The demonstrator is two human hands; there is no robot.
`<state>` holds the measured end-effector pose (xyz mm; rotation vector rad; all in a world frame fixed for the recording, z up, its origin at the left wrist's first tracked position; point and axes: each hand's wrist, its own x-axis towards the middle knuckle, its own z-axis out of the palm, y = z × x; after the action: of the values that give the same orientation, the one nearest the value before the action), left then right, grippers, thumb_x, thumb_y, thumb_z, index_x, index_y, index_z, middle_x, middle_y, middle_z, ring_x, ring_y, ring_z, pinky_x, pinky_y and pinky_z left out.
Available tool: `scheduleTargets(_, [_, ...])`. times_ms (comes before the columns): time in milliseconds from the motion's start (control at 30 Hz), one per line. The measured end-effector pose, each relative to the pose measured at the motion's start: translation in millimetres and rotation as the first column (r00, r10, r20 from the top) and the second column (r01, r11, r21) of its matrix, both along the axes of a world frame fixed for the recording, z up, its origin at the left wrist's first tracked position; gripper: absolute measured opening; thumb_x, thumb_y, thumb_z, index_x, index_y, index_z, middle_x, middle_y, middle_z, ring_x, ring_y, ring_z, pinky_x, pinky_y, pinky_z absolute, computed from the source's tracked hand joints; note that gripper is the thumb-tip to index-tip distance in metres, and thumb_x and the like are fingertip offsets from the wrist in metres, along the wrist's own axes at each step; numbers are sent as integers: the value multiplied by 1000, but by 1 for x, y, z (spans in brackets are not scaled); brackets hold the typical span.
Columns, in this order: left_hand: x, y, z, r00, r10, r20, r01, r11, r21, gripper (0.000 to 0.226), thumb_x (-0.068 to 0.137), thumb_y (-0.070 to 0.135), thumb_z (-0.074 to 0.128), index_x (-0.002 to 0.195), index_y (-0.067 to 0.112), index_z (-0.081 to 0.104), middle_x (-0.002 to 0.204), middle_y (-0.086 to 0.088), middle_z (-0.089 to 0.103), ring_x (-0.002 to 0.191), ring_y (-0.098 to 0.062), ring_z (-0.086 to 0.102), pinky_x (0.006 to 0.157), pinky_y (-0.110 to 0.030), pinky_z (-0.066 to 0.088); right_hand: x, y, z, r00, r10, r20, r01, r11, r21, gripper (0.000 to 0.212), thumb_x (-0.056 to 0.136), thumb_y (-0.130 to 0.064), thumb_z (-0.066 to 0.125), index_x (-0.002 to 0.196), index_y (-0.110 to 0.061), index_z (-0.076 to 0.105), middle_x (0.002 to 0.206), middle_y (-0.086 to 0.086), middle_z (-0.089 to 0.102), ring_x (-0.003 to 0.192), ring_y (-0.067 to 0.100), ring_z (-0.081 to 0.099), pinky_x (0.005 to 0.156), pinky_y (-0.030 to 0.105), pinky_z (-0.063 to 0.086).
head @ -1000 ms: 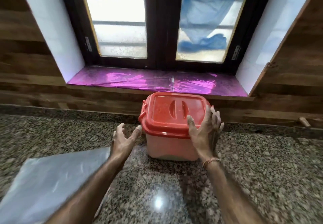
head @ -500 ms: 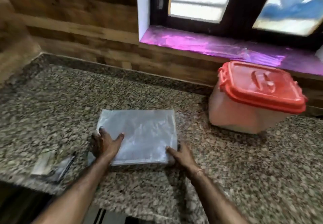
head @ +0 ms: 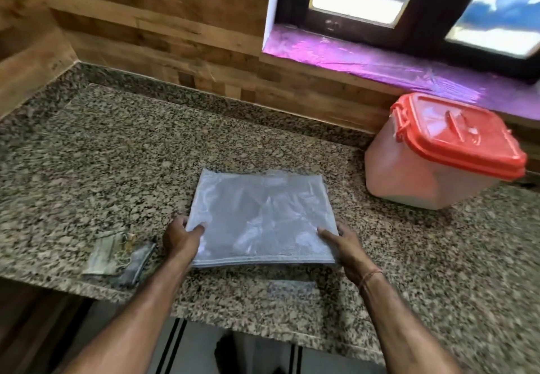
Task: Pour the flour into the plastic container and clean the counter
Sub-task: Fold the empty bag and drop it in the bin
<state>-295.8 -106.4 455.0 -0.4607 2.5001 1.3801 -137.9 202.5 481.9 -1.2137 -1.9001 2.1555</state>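
Observation:
A flat, empty clear plastic bag (head: 260,216) lies on the granite counter (head: 117,151), its near edge lifted slightly. My left hand (head: 181,239) pinches its near left corner, thumb on top. My right hand (head: 342,245) grips its near right corner. The plastic container (head: 438,157), translucent with a closed red lid, stands at the right against the wooden back wall, apart from both hands. A pale layer shows at its bottom.
Small crumpled scraps of wrapper (head: 117,254) lie left of my left hand near the counter's front edge. A purple-lined window sill (head: 380,64) runs above the container. Wooden walls close the back and left. The counter's front edge (head: 263,330) is near my forearms.
My hands left the container's lid and sides and moved left to the plastic bag. They now hold its near corners, and the near edge has lifted a little.

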Motion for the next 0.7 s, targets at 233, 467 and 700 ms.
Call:
scheduleTargets(233, [15,-6,0,997,43,-59,-39,996,77,21,85,17,80,95,4,67,87,-14,67,79,-30,63,59,-32,45,41,-2,-11,999,36,-18,-39,971,-234,35,93,-22,74,123,-6,67,116,16,76,95,29,75,67,37,63])
scheduleTargets(467, [53,-12,5,941,-323,103,300,935,192,57,94,13,71,143,25,45,120,-5,64,102,-26,64,79,-31,53,66,6,-23,987,-163,2,163,983,-85,24,95,-7,69,115,6,68,83,12,77,65,16,74,55,26,59])
scheduleTargets(700, [84,-14,0,951,-283,126,271,957,105,66,86,3,77,143,10,46,99,-20,68,90,-35,68,81,-47,59,85,27,-34,933,-357,36,359,927,-108,40,89,-14,78,119,10,66,103,23,75,79,31,74,68,38,64])
